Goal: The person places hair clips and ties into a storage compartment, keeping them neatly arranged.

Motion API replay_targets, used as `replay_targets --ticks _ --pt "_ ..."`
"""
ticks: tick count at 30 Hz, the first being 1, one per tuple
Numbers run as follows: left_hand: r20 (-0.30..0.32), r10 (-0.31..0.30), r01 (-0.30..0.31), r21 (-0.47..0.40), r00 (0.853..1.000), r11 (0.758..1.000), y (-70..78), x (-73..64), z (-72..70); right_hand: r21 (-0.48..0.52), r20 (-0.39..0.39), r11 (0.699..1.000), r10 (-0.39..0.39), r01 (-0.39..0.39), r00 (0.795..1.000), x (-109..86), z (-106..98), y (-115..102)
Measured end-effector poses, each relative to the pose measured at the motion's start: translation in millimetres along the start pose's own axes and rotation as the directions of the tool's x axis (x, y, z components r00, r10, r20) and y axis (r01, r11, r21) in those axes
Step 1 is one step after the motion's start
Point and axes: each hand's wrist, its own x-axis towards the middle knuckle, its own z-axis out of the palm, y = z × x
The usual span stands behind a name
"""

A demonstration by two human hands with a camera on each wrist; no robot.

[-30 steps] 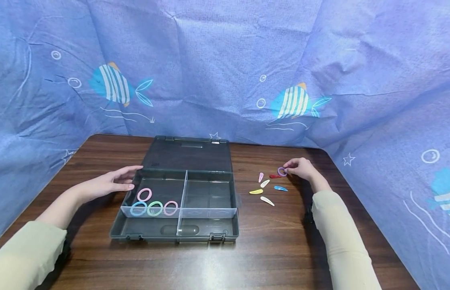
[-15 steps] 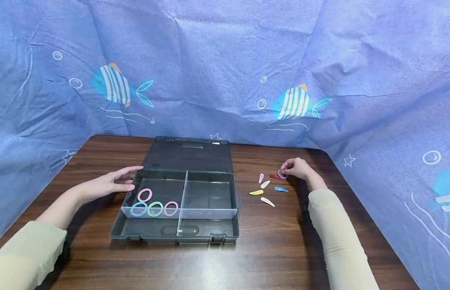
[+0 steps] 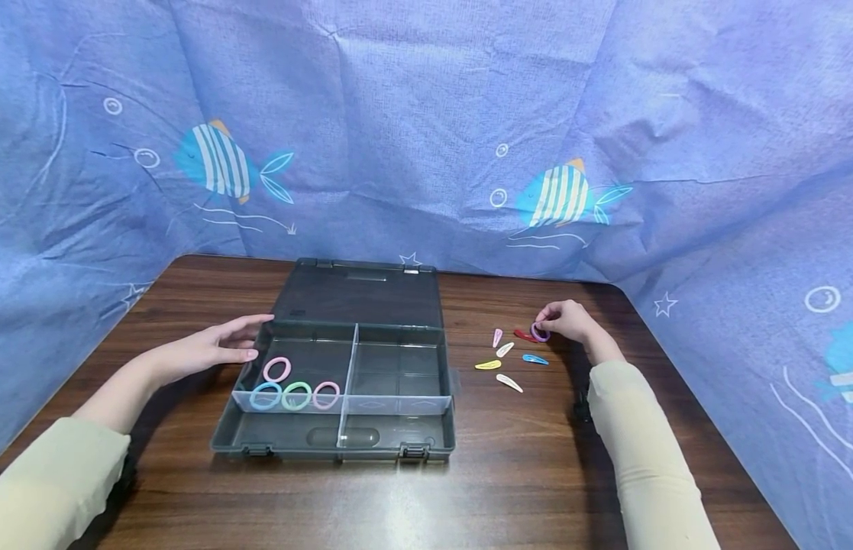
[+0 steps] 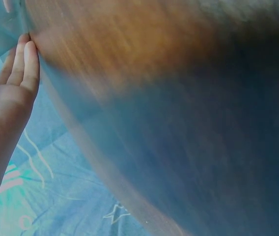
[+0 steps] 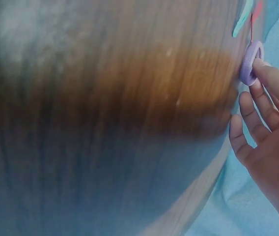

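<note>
My right hand (image 3: 569, 319) pinches a purple hair tie (image 5: 248, 64) between thumb and finger, low over the table. Just left of the hair tie lies a red snap clip (image 3: 525, 335), its end right at the ring in the head view. My left hand (image 3: 216, 345) lies at the left side of a grey see-through divider box (image 3: 223, 431), fingers loosely extended at its wall. In the box's back left compartment are two pink hair ties (image 3: 276, 370), a blue hair tie (image 3: 266, 396) and a green hair tie (image 3: 296, 396).
Between box and right hand lie several more snap clips: a pink clip (image 3: 498, 338), a yellow clip (image 3: 488, 365), a blue clip (image 3: 534, 359) and two whitish clips (image 3: 509, 383). The box lid (image 3: 360, 294) lies folded back. A blue fish-print cloth (image 3: 426, 137) hangs behind the table.
My right hand has moved slightly left, and the purple hair tie has come down a little beside the red clip. My left hand stays at the box.
</note>
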Motion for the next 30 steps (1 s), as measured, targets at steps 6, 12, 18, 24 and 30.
replay_targets --ticks 6,12,18,24,30 --pt "0.002 0.003 -0.003 -0.013 1.000 1.000 1.8 -1.0 -0.2 0.044 -0.018 0.999 -0.016 0.017 1.000 -1.9 -4 -3" --pt "-0.006 0.000 0.000 -0.008 1.000 1.000 2.0 -1.2 0.0 0.139 -0.028 0.990 -0.036 0.039 0.999 -4.0 -7 -8" --pt "-0.019 0.011 -0.010 0.010 1.000 1.000 2.7 -1.5 0.6 0.236 -0.065 0.969 -0.061 0.074 0.996 -8.3 -13 -14" --pt "-0.020 0.010 -0.010 -0.010 1.000 1.000 3.2 -1.2 1.7 0.213 -0.085 0.975 -0.050 0.068 0.995 -13.6 -22 -22" --pt "-0.028 0.002 -0.001 0.006 1.000 1.000 3.8 -1.7 2.5 0.294 -0.103 0.950 -0.073 0.101 0.992 -13.9 -27 -25"
